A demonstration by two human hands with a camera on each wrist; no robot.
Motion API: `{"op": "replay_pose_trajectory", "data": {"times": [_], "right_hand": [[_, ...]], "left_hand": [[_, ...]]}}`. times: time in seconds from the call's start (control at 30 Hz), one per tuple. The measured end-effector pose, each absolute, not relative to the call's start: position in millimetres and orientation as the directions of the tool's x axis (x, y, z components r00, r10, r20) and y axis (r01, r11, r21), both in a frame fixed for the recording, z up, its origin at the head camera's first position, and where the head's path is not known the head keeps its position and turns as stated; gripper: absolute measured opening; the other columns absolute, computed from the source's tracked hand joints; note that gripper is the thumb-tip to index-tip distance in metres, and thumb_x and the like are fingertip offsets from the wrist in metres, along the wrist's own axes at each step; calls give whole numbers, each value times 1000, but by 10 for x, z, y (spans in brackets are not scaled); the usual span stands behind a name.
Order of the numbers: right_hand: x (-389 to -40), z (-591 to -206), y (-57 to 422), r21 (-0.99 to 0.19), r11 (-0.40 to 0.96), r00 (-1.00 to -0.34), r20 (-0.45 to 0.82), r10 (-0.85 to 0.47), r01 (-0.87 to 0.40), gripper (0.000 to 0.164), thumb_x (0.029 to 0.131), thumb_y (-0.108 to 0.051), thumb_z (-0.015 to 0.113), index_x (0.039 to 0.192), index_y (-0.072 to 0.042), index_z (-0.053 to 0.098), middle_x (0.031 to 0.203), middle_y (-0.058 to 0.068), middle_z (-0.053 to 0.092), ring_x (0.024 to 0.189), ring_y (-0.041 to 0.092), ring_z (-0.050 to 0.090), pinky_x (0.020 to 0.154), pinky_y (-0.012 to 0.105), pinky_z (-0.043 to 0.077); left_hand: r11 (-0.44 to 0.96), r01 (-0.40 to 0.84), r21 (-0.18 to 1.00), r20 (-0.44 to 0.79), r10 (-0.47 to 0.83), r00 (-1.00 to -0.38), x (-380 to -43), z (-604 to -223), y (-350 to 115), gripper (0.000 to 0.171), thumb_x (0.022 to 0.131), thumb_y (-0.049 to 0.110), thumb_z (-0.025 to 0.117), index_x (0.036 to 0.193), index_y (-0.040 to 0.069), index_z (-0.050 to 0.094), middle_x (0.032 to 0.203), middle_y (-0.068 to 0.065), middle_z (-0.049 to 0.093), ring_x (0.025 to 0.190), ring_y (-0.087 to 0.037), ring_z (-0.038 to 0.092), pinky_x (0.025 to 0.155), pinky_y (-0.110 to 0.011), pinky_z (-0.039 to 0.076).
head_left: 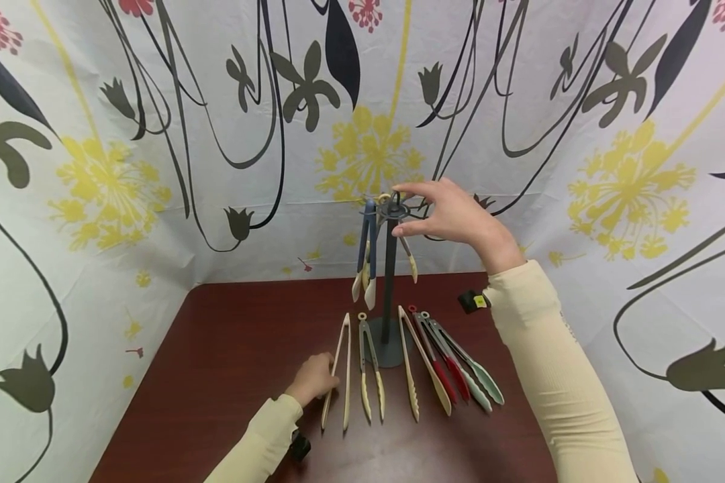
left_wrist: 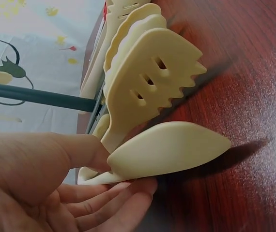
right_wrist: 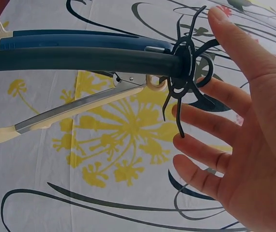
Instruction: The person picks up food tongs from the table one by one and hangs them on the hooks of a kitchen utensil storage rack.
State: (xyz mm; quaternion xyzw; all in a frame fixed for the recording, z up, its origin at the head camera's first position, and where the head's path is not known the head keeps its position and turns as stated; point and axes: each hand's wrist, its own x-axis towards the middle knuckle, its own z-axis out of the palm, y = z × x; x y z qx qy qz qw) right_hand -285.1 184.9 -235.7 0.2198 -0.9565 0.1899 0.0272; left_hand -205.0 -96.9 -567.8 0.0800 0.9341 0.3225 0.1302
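Note:
On the left side of the table, my left hand (head_left: 314, 379) pinches one arm of a pair of beige tongs (head_left: 347, 376). Close up in the left wrist view, the thumb and fingers sit either side of the arm just behind its smooth cream tip (left_wrist: 172, 150). Up at the top of a dark rack stand (head_left: 391, 268), my right hand (head_left: 450, 213) spreads its fingers around the hooked ring (right_wrist: 182, 67), index fingertip by the top loop. Blue-handled tongs (head_left: 370, 241) with pale tips hang from the hooks. Grey-handled tongs (right_wrist: 75, 108) with cream tips hang there too.
Around the stand's round base (head_left: 389, 349) lie grey-and-cream tongs (head_left: 364, 352), another beige pair (head_left: 423, 349), red tongs (head_left: 453, 365) and mint-tipped tongs (head_left: 486, 379). The reddish-brown table (head_left: 248, 322) backs onto a flower-patterned cloth (head_left: 205, 168).

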Motion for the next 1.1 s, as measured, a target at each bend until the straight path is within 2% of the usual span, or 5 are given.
{"op": "replay_pose_trajectory", "data": {"times": [0.4, 0.57, 0.7, 0.97, 1.1], "right_hand": [[-2834, -2370, 1834, -390, 835, -920, 108, -377, -388, 87, 75, -72, 70, 150, -41, 38, 147, -6, 55, 118, 26, 42, 92, 48, 43], [-2809, -2371, 1818, -373, 845, -923, 121, -366, -384, 90, 73, -75, 67, 150, -41, 37, 146, -6, 56, 113, 25, 44, 88, 45, 43], [-2799, -2377, 1810, -354, 853, -924, 134, -359, -383, 90, 73, -77, 65, 151, -41, 38, 145, -6, 56, 108, 24, 45, 83, 43, 44], [-2798, -2370, 1830, -357, 849, -921, 122, -371, -389, 83, 77, -76, 63, 149, -43, 38, 146, -6, 56, 109, 24, 43, 85, 45, 45], [-2804, -2374, 1840, -360, 845, -917, 123, -379, -397, 82, 78, -75, 63, 149, -43, 38, 146, -6, 55, 110, 24, 42, 88, 45, 44]], "left_hand": [[791, 44, 611, -214, 218, -952, -2074, -5704, -919, 33, 92, 13, 61, 117, -8, 58, 65, -8, 58, 48, -15, 50, 44, -29, 39], [823, 64, 565, -176, 196, -965, -2095, -5686, -846, 49, 93, 24, 63, 124, -13, 56, 104, -26, 67, 77, -31, 65, 64, -43, 52], [847, 60, 528, -171, 175, -970, -2108, -5672, -792, 65, 92, 32, 67, 132, -16, 50, 135, -37, 51, 102, -45, 65, 83, -54, 54], [860, 33, 509, -144, 122, -982, -2152, -5734, -709, 62, 87, 30, 72, 125, -15, 55, 139, -39, 45, 61, -25, 58, 53, -40, 47], [868, 23, 497, -124, 98, -987, -2173, -5797, -676, 65, 85, 33, 75, 125, -14, 56, 137, -36, 48, 57, -21, 54, 49, -36, 43]]}}
